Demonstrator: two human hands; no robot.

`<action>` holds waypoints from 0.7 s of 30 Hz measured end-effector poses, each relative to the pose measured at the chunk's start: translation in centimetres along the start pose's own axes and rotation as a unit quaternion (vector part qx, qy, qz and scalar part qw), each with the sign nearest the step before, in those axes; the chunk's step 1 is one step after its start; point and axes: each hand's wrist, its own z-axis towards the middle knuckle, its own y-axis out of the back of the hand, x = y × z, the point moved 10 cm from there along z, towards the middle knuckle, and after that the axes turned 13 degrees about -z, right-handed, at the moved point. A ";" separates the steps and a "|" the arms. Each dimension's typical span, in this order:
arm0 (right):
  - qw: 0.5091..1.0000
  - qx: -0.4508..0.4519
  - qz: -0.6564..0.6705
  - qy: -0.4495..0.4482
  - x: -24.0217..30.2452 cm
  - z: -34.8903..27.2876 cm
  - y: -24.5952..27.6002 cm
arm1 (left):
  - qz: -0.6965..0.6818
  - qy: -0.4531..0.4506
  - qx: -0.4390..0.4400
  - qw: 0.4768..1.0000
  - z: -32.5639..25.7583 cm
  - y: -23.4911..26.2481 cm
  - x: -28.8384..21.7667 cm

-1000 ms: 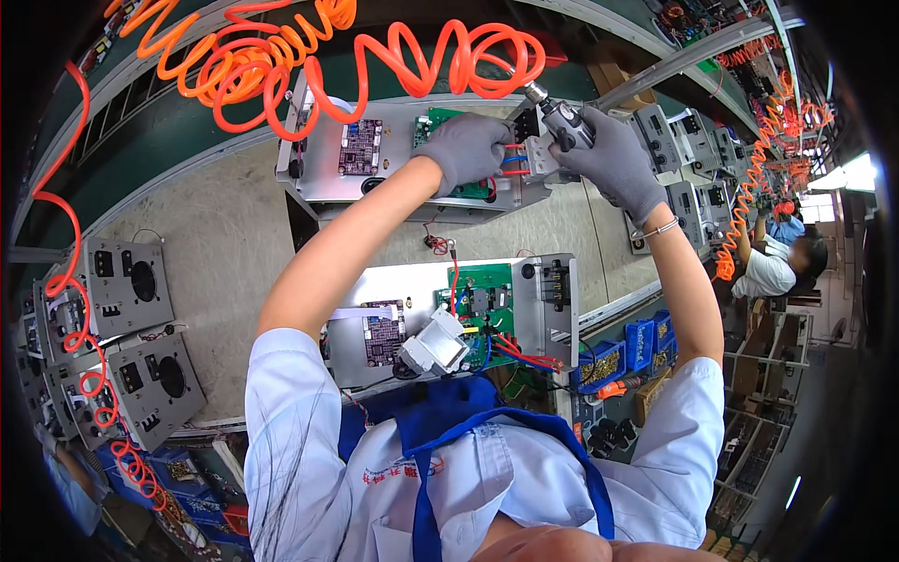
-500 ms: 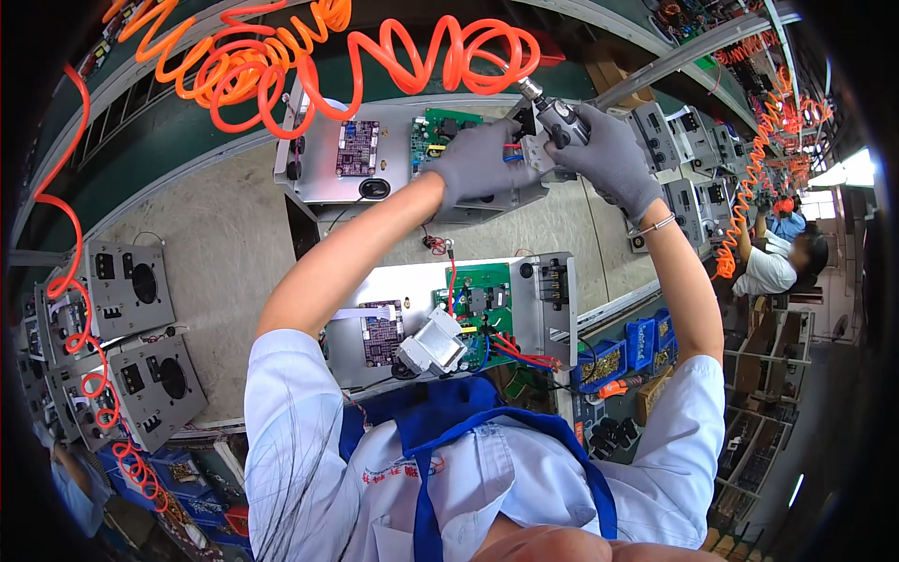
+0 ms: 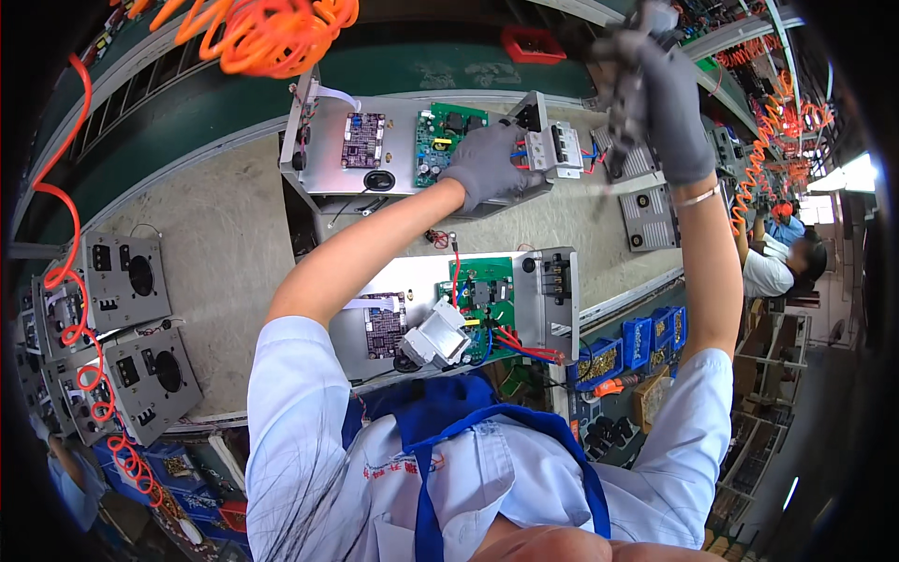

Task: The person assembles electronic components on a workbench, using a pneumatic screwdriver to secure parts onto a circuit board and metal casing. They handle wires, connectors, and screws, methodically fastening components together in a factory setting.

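My left hand point(image 3: 492, 167), in a grey glove, is closed at the end panel of the far metal chassis point(image 3: 323, 173). Its fingers are around the back of a white circuit breaker point(image 3: 554, 150) with dark switches and red and blue wires; part of the grip is hidden. Raised at the upper right, my gloved right hand point(image 3: 670, 117) grips a dark grey air screwdriver point(image 3: 623, 108), smeared by motion. A green circuit board point(image 3: 436, 155) and a purple one point(image 3: 362, 140) sit in the far chassis.
Nearer me lies a second chassis point(image 3: 426, 281) with a transformer point(image 3: 437, 337) and red wires. Grey panels point(image 3: 650, 220) lie on the right, finished-looking units point(image 3: 126, 276) at left. Blue bins point(image 3: 599, 363) hold small parts. An orange coiled hose point(image 3: 281, 37) hangs overhead.
My right hand has lifted the air screwdriver away from the breaker, up and to the right. The orange hose has swung up and left. My left hand stays at the breaker.
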 end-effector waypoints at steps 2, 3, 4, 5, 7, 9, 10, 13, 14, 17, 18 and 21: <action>0.993 -0.083 0.060 0.053 3.0 0.1 0.1 | -0.008 0.011 0.002 1.000 -0.1 0.1 0.1; 0.986 -0.137 0.073 0.068 4.2 -0.1 -0.6 | -0.012 0.013 -0.002 1.000 -0.2 0.2 0.0; 0.975 -0.190 0.083 0.082 5.1 -0.5 -0.4 | -0.018 0.013 -0.006 1.000 -0.3 0.3 -0.1; 0.967 -0.160 0.145 0.138 4.9 0.0 -0.6 | -0.014 0.014 -0.005 1.000 -0.2 0.3 0.0; 0.959 -0.181 0.121 0.183 5.8 -0.2 -1.1 | -0.007 0.017 -0.002 1.000 0.0 0.1 0.4; 0.950 -0.174 0.083 0.247 4.7 0.5 -0.9 | -0.020 0.010 0.006 1.000 0.0 -0.1 0.1; 0.945 -0.179 0.058 0.269 4.1 0.7 -0.4 | -0.027 0.006 0.013 1.000 0.0 -0.3 -0.2; 0.914 -0.235 0.003 0.331 5.7 -0.4 -1.1 | -0.020 0.000 -0.004 1.000 0.0 0.0 0.1; 0.929 -0.196 0.024 0.312 5.9 -0.7 -1.6 | -0.017 0.002 -0.004 1.000 0.0 0.1 0.2; 0.936 -0.171 0.045 0.304 5.8 -0.7 -1.6 | -0.016 0.008 0.004 1.000 -0.1 0.1 0.0; 0.936 -0.169 0.048 0.304 5.7 -0.7 -1.5 | -0.019 0.010 0.009 1.000 -0.2 0.1 -0.2; 0.937 -0.159 0.062 0.305 5.7 -0.9 -1.6 | -0.018 0.003 -0.001 1.000 -0.2 0.2 0.0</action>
